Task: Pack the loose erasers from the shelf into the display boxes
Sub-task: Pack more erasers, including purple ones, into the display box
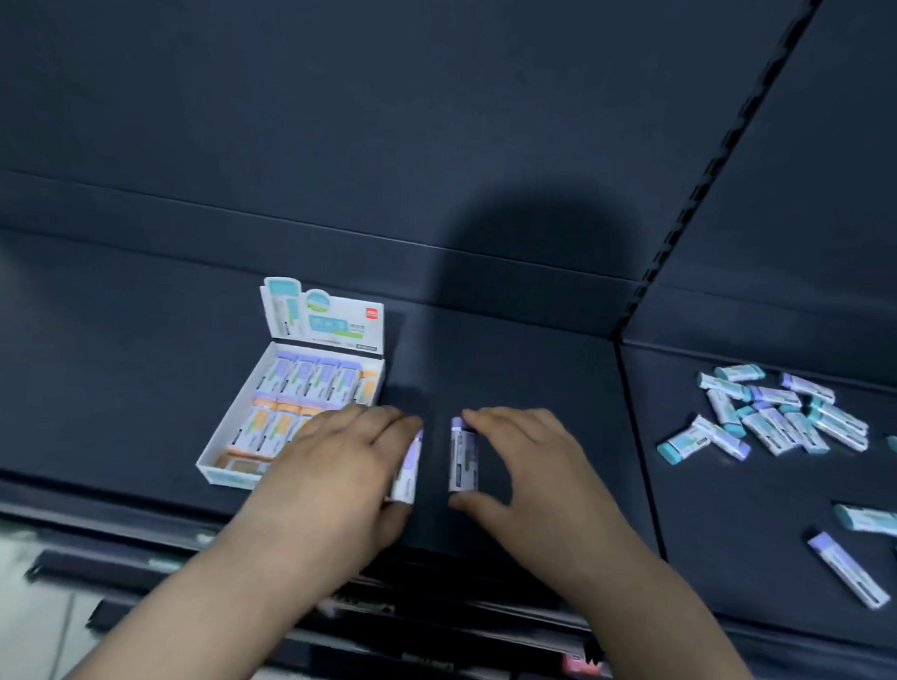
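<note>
The left hand [346,456] at lower centre clamps a purple-capped, white-sleeved eraser [406,469]; the right hand [526,459] curls fingertip and thumb around a second such eraser [464,461]. Bare dark shelf [512,353] lies open between and beyond them. Left, touching the left hand, stands a white cardboard display box [237,423], lid lettering unreadable. Loose teal and purple erasers [772,413] scatter at right, past the shelf divider [637,451].

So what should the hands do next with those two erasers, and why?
Probably carry them left into the display box. Each hand, left hand and right hand, already pinches a purple-ended eraser beside it, and many loose erasers wait at right.
</note>
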Tool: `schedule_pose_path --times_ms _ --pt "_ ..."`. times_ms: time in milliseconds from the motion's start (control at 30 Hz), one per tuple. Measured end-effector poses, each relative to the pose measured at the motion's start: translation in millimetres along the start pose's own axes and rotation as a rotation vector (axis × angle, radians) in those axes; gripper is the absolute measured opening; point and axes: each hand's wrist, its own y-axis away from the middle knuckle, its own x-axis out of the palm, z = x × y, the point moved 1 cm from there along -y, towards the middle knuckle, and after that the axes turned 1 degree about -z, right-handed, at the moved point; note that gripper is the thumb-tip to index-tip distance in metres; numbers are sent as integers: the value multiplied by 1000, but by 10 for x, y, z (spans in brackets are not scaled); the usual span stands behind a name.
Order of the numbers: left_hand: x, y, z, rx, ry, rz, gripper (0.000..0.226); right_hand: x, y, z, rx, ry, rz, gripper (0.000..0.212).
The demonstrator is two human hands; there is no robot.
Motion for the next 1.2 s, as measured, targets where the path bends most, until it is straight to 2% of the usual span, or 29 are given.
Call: schedule_pose_path --times_ms 200,400,667,900,1000,1200 --pt "-102 169 294 -156 39 61 70 82 -172 222 -61 -35 57 66" --pt "-169 274 751 -204 40 63 67 254 -434 437 -19 -21 2 66" --pt "-157 201 1432 -119 47 106 73 585 -823 768 117 23 -101 60" --pt "-131 73 1525 44 128 169 65 654 -949 835 228 178 -33 60" --pt "-87 45 1551 66 121 196 56 680 -973 832 246 230 -22 60" --pt "-30 21 1548 84 85 306 55 690 -1010 838 261 286 10 61"
